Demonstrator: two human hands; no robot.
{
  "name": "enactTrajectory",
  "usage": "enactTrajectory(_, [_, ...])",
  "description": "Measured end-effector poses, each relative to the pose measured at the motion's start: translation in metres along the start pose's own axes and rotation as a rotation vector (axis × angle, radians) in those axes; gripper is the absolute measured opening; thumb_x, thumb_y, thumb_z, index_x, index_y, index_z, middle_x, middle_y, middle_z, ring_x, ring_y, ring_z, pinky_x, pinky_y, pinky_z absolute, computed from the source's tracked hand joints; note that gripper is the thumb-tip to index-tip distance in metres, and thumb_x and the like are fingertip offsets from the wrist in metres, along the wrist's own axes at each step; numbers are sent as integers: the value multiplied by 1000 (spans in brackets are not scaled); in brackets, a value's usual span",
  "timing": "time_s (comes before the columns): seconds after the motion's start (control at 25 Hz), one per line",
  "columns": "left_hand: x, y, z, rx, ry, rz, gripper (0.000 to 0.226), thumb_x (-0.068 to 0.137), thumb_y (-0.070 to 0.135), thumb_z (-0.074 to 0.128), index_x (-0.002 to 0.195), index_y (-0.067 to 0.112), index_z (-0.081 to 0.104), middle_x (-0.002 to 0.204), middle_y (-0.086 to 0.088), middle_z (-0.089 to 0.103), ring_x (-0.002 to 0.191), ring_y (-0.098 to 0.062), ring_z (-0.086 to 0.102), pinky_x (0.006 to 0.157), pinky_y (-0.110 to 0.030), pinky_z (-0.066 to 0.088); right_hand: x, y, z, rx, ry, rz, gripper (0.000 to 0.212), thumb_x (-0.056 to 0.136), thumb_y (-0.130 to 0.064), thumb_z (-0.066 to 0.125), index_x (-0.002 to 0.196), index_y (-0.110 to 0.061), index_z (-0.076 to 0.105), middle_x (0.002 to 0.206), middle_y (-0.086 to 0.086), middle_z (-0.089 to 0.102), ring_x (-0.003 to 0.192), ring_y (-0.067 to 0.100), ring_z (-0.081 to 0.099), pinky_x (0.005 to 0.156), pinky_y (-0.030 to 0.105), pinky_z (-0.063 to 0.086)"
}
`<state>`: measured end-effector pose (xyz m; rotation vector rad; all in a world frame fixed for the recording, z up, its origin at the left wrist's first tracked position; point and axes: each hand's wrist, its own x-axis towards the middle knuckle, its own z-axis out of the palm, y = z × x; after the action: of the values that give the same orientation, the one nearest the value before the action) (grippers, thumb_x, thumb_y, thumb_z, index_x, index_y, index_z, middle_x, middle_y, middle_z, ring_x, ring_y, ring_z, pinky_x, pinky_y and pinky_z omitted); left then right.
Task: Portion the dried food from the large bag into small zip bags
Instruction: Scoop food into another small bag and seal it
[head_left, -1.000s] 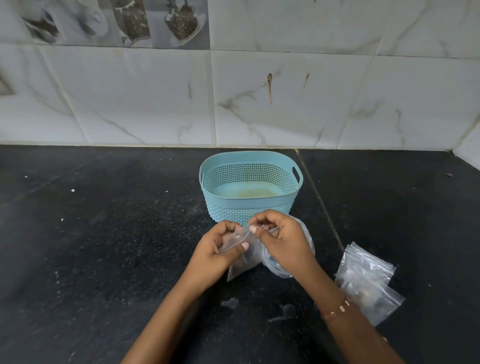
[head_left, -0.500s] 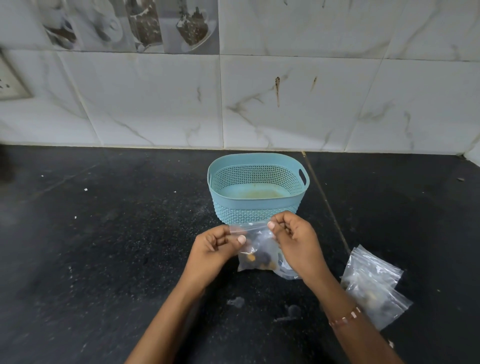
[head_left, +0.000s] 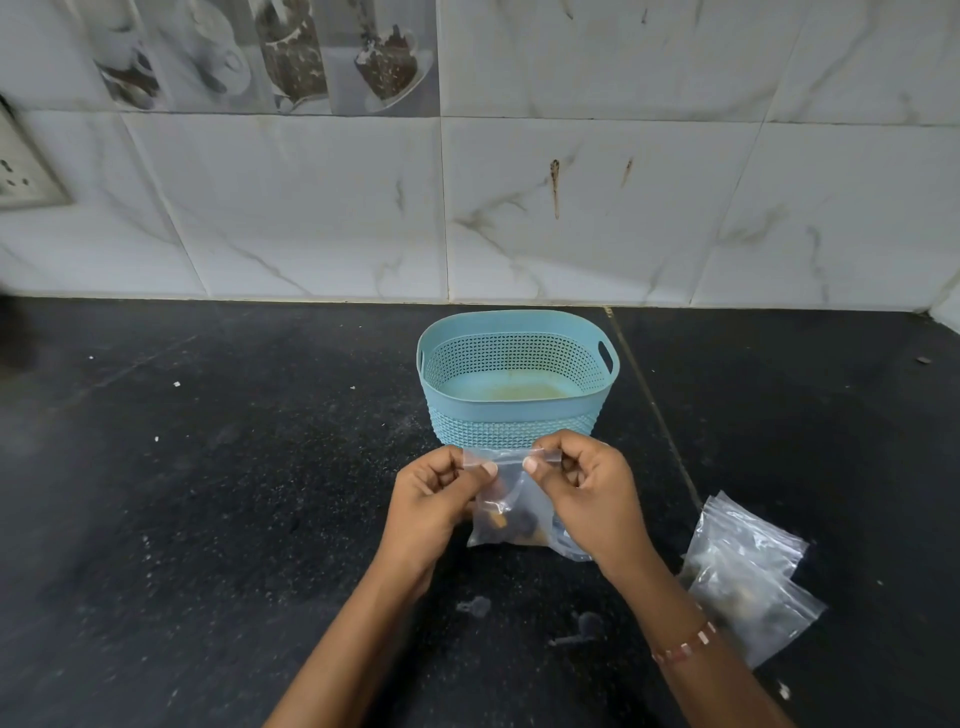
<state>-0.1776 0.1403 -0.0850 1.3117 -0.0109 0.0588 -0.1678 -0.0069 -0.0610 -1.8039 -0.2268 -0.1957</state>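
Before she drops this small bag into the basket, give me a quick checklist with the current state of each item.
1. Food in the small bag: ok, dark and orange pieces sit at its bottom.
2. Grip: ok, left hand and right hand each pinch the top strip.
3. Zip sealed along its whole length: cannot tell, the strip is clear and partly under the fingers.
4. Basket within reach: ok, it stands upright just behind the hands.
5. Room in the basket: ok, only its stained floor shows.
6. Other bags out of the way: ok, they lie on the counter to the right.
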Motion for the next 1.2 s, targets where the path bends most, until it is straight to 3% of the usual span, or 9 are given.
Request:
enactTrajectory(0.16, [3, 1, 3, 27, 69, 39, 16, 73, 16, 64, 72, 0, 64, 76, -21, 65, 72, -31, 58, 70, -45, 48, 0, -3, 0, 40, -26, 23, 13, 81, 1, 64, 74, -9, 61, 68, -6, 61, 62, -5, 56, 61, 6, 43])
enactTrajectory(0.32, [2, 2, 6, 27, 38, 14, 24, 75, 16, 71, 84, -4, 65, 83, -22, 65, 78, -33, 58, 79, -56, 47, 1, -5, -2, 68, -59, 20, 17, 80, 0, 66, 71, -14, 63, 66, -7, 62, 66, 4, 58, 63, 16, 48])
enactTrajectory(0.44, [-1, 5, 8, 37, -2, -6, 28, 71, 20, 67, 90, 1, 69, 90, -21, 70, 81, -31, 63, 82, -48, 50, 2, -4, -3, 20, -9, -7, 24, 79, 0, 67, 68, -21, 64, 64, -8, 64, 68, 7, 60, 66, 20, 50])
enactTrajectory(0.64, [-2, 9, 10, 50, -22, 22, 16, 69, 12, 67, 84, 8, 73, 83, -10, 74, 74, -20, 68, 69, -31, 55, 1, -7, -5, 22, -69, -17, 25, 78, 1, 67, 68, -21, 64, 60, -14, 64, 64, 0, 58, 63, 15, 47])
enactTrajectory(0.8, [-3, 16, 14, 19, -40, 35, 21, 66, 17, 68, 84, 7, 73, 84, -12, 74, 75, -24, 67, 77, -41, 54, 3, -15, -13, 45, -108, -40, 17, 79, 2, 66, 72, -14, 67, 64, -7, 66, 63, -1, 59, 61, 13, 46])
enactTrajectory(0.92, [-1, 23, 21, 41, -45, 57, 26, 70, 23, 66, 83, 1, 72, 82, -18, 71, 77, -29, 65, 82, -54, 50, 4, -20, -21, 42, -70, -62, 9, 77, 1, 69, 74, -7, 70, 69, 4, 69, 66, 9, 61, 64, 18, 49])
enactTrajectory(1.04, [3, 27, 30, 17, -78, 62, 12, 74, 20, 69, 72, 8, 74, 71, -7, 72, 70, -21, 64, 78, -50, 51, 3, -24, -32, 56, -24, -40, 6, 74, 1, 71, 72, -4, 70, 68, 9, 68, 63, 11, 61, 63, 21, 50])
enactTrajectory(1.12, [6, 28, 40, 22, -98, 67, 14, 71, 20, 66, 70, 7, 72, 68, -6, 71, 67, -21, 63, 76, -47, 51, 1, -27, -41, 49, -2, -20, 7, 74, -1, 71, 71, -7, 71, 68, 11, 69, 65, 17, 61, 64, 30, 51])
enactTrajectory(1.2, [8, 28, 51, 26, -116, 77, 19, 70, 21, 64, 72, 4, 71, 69, -7, 70, 70, -24, 63, 75, -45, 51, -2, -31, -52, 45, 13, -6, 10, 76, -2, 70, 73, -11, 71, 68, 6, 70, 67, 18, 62, 65, 29, 51])
